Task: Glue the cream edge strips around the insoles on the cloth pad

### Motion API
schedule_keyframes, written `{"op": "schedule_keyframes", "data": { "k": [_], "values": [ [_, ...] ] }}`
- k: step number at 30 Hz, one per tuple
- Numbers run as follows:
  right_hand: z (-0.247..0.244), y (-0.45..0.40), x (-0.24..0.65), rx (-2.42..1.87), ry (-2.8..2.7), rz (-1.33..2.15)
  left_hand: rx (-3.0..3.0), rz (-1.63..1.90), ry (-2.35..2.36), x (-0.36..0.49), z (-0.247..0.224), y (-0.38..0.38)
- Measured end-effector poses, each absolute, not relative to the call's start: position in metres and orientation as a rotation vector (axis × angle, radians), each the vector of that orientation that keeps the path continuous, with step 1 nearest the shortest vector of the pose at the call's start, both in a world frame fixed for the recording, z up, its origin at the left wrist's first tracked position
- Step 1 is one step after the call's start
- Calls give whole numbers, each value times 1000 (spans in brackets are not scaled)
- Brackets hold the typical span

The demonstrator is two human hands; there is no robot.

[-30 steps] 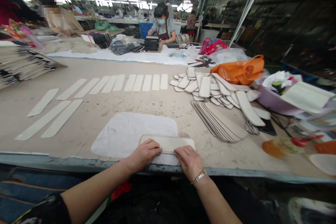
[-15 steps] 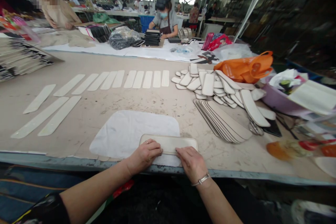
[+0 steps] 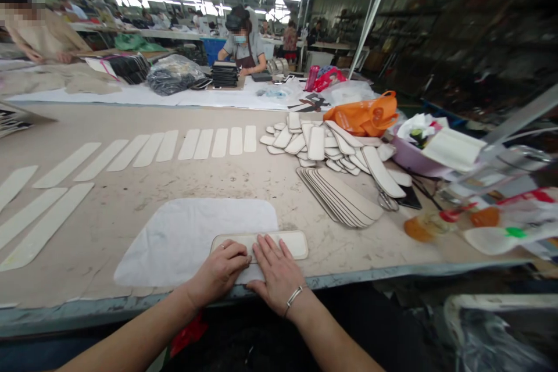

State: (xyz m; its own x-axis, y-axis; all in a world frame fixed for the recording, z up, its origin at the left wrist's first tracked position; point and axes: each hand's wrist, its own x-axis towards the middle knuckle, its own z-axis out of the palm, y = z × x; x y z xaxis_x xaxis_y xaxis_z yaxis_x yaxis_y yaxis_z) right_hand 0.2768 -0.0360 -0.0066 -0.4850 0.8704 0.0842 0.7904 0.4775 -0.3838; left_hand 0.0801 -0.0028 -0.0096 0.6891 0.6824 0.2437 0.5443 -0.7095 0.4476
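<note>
A long, round-cornered cream panel [image 3: 294,244] with a darker border lies at the table's front edge, partly over a white sheet [image 3: 174,238]. My left hand [image 3: 220,272] is closed at the panel's left part, fingers curled over its near edge; the fingertips are partly hidden. Flat on the middle of the panel rests my right hand [image 3: 279,276], fingers stretched out and thumb toward my left hand.
Pale strips [image 3: 126,154] lie in rows at the left. To the right are a fanned stack of panels [image 3: 340,197], a heap of bordered pieces [image 3: 316,142], scissors [image 3: 387,202], an orange bag [image 3: 361,116], a purple basin [image 3: 418,160] and a glue bottle [image 3: 429,225]. Co-workers sit beyond.
My right hand has gone from pinching the panel's near edge to lying flat on its middle, closer to my left hand. The view has turned to the right.
</note>
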Motion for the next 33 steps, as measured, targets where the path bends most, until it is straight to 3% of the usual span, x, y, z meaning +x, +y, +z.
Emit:
{"op": "schedule_keyframes", "data": {
  "k": [10,22,28,33],
  "values": [
    [-21,-48,317,-1955,-2203,360,2498,710,1030,81,-14,0],
    [-20,-33,344,-1922,-1745,196,2302,895,1221,71,-7,5],
    [-22,-19,341,-1714,-1336,658,2593,697,1245,81,5,29],
    [-18,-5,349,-1482,-980,920,2273,299,1260,100,25,36]
  ]
}}
